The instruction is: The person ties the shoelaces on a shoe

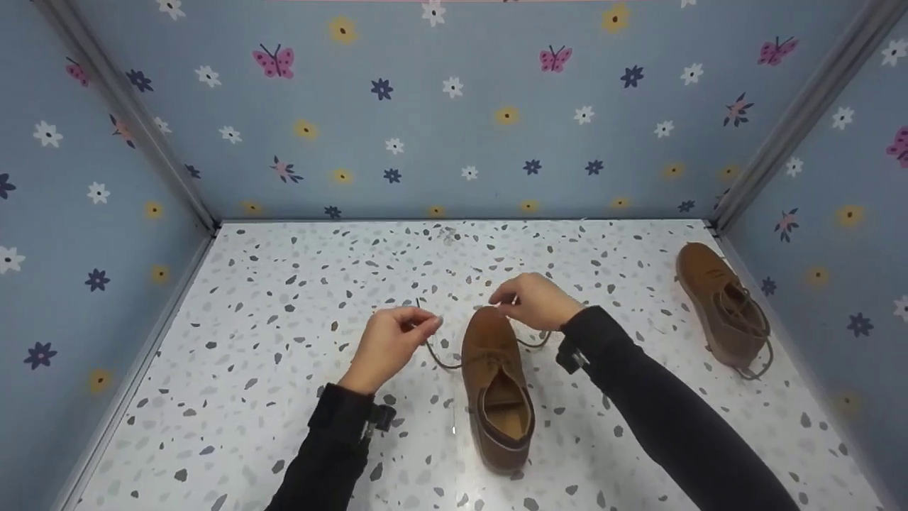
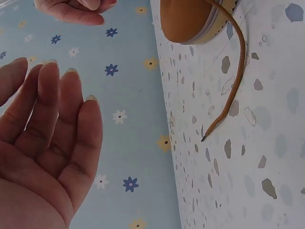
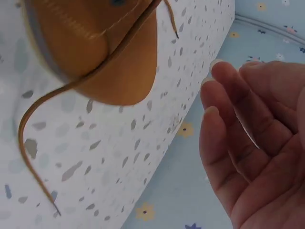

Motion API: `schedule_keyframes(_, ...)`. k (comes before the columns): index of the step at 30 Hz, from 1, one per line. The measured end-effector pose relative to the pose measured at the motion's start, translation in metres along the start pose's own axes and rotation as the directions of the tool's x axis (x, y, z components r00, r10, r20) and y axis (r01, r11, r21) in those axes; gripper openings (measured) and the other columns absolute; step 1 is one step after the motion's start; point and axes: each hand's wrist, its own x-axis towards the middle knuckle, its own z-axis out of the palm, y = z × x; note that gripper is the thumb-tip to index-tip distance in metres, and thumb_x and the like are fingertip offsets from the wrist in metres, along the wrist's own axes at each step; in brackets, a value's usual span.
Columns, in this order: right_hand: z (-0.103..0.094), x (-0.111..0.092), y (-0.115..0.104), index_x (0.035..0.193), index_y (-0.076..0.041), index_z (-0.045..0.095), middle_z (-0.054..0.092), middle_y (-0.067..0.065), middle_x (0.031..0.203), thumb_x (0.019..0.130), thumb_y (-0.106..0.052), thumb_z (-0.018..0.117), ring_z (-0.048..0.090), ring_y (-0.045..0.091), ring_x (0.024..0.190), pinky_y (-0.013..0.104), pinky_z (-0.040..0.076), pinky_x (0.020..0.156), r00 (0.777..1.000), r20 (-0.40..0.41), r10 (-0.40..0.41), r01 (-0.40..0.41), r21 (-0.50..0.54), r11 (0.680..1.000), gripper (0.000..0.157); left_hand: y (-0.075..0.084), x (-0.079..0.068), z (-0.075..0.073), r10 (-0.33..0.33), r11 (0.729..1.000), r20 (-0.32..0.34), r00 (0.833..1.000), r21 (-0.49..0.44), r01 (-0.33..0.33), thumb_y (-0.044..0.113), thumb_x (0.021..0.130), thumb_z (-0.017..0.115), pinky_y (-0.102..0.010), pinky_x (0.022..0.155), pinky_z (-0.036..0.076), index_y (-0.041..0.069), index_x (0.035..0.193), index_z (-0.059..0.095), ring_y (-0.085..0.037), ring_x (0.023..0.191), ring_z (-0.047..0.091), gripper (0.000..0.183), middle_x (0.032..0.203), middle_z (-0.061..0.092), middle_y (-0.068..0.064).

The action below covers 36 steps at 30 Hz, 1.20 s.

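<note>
Lower centre of the head view: brown shoe (image 1: 481, 376), cropped to its toe end in both wrist views. Flanking the toe: left hand (image 1: 390, 342) and right hand (image 1: 539, 301), fingers loosely bent, clear of the lace (image 2: 241, 67), one end hidden behind the right wrist (image 1: 571, 312).

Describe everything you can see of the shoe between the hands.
The brown shoe looks like leather, with pale stitching and a lighter sole edge. It stands upright on the speckled white surface, toe towards the back wall. Its lace is untied, an end trailing out on each side. The left hand is beside it, the right hand near the toe; the wrist views show neither touching it.
</note>
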Motion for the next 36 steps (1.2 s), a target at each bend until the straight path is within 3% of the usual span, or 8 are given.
schedule_keyframes(4,0.001,-0.014,0.024,0.109,-0.001,0.073,0.072,0.008,0.095,0.093,-0.004,0.065,0.066,0.021,0.084,0.039,0.054,0.077,0.999,0.031,0.043,-0.041,-0.052,0.998,0.018,0.002,0.005,0.020,0.040,0.996,0.124,0.991,0.073,-0.049,0.022,0.093,0.072,-0.032,0.068,0.052,0.011,0.097,0.077,-0.013,0.074,0.064,0.013,0.087,0.071,0.003)
schedule_keyframes(8,0.013,-0.025,0.043,0.106,0.001,0.073,0.071,0.006,0.087,0.089,-0.004,0.069,0.065,0.020,0.080,0.039,0.053,0.078,0.996,0.070,0.054,-0.047,-0.101,0.994,0.018,0.001,0.007,0.040,0.057,0.992,0.239,0.969,0.094,-0.082,0.018,0.094,0.070,-0.031,0.071,0.053,0.007,0.103,0.075,-0.017,0.081,0.064,0.015,0.097,0.072,0.000)
schedule_keyframes(14,0.034,-0.033,0.056,0.101,0.000,0.074,0.068,0.001,0.075,0.086,-0.009,0.075,0.060,0.013,0.066,0.033,0.052,0.066,0.995,0.086,0.054,-0.043,-0.125,0.991,0.018,0.000,0.009,0.058,0.060,0.978,0.337,0.940,0.167,-0.123,0.014,0.094,0.069,-0.033,0.081,0.052,0.005,0.109,0.073,-0.018,0.091,0.064,0.018,0.101,0.069,-0.003)
schedule_keyframes(18,0.044,-0.036,0.057,0.097,-0.004,0.076,0.066,0.000,0.073,0.086,-0.013,0.076,0.057,0.012,0.063,0.032,0.050,0.063,0.995,0.067,0.077,-0.068,-0.130,0.989,0.014,-0.002,0.010,0.063,0.032,0.975,0.355,0.934,0.193,-0.107,0.014,0.093,0.070,-0.031,0.080,0.051,0.008,0.107,0.074,-0.016,0.089,0.064,0.016,0.097,0.068,0.000)
schedule_keyframes(24,0.047,-0.039,0.057,0.085,-0.012,0.071,0.059,-0.004,0.070,0.085,-0.015,0.076,0.053,0.013,0.064,0.034,0.047,0.062,0.992,0.006,0.127,-0.124,-0.167,0.978,0.005,-0.004,0.012,0.067,0.041,0.974,0.357,0.933,0.193,-0.117,0.013,0.091,0.072,-0.031,0.081,0.051,0.010,0.102,0.074,-0.014,0.088,0.063,0.012,0.095,0.068,0.002)
schedule_keyframes(33,0.019,-0.042,0.040,0.087,-0.014,0.069,0.054,-0.007,0.061,0.090,-0.016,0.070,0.048,0.010,0.053,0.031,0.041,0.053,0.980,-0.163,0.114,-0.131,-0.103,0.986,0.004,-0.003,0.014,0.068,0.045,0.974,0.336,0.941,0.196,-0.117,0.013,0.090,0.073,-0.030,0.082,0.051,0.014,0.096,0.074,-0.011,0.086,0.063,0.006,0.092,0.067,0.006)
schedule_keyframes(36,0.005,-0.045,0.031,0.087,-0.014,0.069,0.054,-0.007,0.060,0.090,-0.016,0.070,0.047,0.009,0.051,0.030,0.040,0.051,0.971,-0.228,0.076,-0.112,-0.150,0.982,0.004,0.000,0.014,0.067,0.058,0.976,0.328,0.943,0.182,-0.124,0.014,0.091,0.072,-0.029,0.080,0.051,0.014,0.095,0.072,-0.010,0.084,0.063,0.004,0.090,0.067,0.007)
